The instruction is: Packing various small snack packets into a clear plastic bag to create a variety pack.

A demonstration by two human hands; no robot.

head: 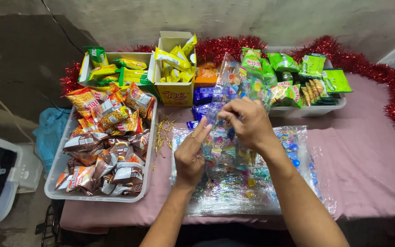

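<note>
Right hand (248, 122) pinches a clear candy bag (228, 80) held upright; left hand (190, 155), fingers straight, steadies its base above the counter (366, 169).

Small home snack stall, pink-clothed table (366, 174), snack-packet tubs (56, 183), red tinsel (389, 77), bare wall

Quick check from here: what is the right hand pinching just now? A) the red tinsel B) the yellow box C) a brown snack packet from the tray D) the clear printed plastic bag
D: the right hand grips the clear printed plastic bag, lifted over the stack of bags.
</note>
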